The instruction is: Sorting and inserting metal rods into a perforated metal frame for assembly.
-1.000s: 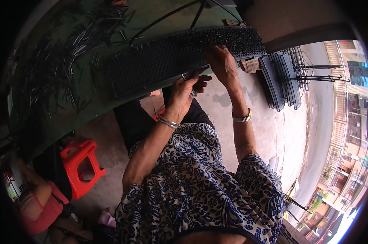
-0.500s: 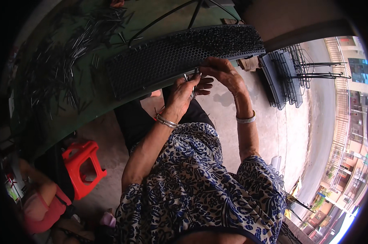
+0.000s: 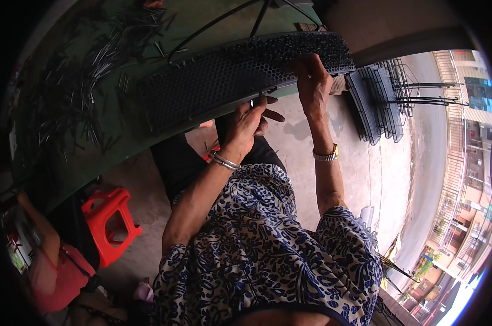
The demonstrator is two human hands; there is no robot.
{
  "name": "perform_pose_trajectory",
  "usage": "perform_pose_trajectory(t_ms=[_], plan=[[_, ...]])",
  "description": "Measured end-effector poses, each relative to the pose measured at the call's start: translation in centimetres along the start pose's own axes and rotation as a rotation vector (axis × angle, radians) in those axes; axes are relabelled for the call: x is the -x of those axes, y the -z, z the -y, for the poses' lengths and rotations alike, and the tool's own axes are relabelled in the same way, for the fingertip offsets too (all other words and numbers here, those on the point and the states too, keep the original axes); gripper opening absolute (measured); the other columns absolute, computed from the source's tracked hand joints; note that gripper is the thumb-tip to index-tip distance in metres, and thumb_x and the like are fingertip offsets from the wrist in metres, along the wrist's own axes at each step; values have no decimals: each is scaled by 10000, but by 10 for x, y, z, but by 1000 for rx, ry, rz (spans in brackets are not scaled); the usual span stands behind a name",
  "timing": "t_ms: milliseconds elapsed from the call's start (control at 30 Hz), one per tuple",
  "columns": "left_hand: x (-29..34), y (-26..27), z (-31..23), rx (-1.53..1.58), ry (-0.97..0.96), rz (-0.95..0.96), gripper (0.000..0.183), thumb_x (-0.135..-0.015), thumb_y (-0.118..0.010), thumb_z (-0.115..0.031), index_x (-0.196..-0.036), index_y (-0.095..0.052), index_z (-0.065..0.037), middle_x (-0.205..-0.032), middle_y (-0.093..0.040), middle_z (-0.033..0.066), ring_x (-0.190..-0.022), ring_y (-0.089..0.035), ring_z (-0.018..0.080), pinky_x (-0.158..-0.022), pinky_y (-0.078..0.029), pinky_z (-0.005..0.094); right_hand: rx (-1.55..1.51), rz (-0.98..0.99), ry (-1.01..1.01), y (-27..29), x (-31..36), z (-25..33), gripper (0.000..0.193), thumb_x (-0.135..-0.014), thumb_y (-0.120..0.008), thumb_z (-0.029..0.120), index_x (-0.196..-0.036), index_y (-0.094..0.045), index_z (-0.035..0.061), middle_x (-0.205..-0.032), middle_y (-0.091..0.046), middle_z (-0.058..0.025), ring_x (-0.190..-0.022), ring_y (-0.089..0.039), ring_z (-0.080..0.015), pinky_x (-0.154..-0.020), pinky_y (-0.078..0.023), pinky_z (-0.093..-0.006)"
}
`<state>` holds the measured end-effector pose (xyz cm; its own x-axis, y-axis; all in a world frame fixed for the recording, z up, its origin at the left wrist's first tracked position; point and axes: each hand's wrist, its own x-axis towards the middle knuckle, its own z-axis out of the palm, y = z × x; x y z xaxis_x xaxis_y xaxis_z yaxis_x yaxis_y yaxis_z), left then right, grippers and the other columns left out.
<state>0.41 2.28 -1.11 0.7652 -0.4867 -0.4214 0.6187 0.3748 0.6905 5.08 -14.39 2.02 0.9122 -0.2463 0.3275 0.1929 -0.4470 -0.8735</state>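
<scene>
A long dark panel with rows of round holes (image 3: 202, 87) lies along the near edge of the table. Small black pieces (image 3: 311, 44) crowd its far right part. My left hand (image 3: 248, 124) is just off the panel's near edge, thumb and forefinger closed on a short thin rod (image 3: 252, 102) with a shiny tip; its other fingers stretch to the right. Over the right end of the panel, my right hand (image 3: 314, 84) points its closed fingers down at the holes. Whatever those fingertips hold is hidden.
Loose thin dark rods (image 3: 102, 65) are heaped on the green table (image 3: 132, 114) at left. Bent black bars (image 3: 218, 27) stand behind the panel. Wire racks (image 3: 379, 103) are stacked at right. A red stool (image 3: 113, 225) and another person (image 3: 61, 271) are at lower left.
My right hand has left my left hand and moved right and away from me, onto the panel. The left hand has stayed nearly in place. The other person's arm has shifted.
</scene>
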Motion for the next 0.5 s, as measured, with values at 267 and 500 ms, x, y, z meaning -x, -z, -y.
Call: perform_pose_trajectory(t_ms=[267, 500], plan=[[-1, -6, 7, 132, 51, -49, 244, -972, -531, -263, -973, -600, -29, -688, -547, 18, -511, -363, 40, -446, -269, 192, 278, -16, 117, -16, -6, -19, 30, -892, -576, 47, -901, -603, 36, -744, -640, -58, -641, -575, -131, -607, -458, -246], [8, -12, -5, 150, 68, -95, 289, -980, -505, -311, -1001, -592, -36, -682, -548, 18, -522, -409, 61, -449, -282, 201, 633, -62, 275, -26, 3, -7, 63, -826, -645, 182, -854, -632, 128, -918, -541, -108, -819, -564, -302, -617, -450, -411]])
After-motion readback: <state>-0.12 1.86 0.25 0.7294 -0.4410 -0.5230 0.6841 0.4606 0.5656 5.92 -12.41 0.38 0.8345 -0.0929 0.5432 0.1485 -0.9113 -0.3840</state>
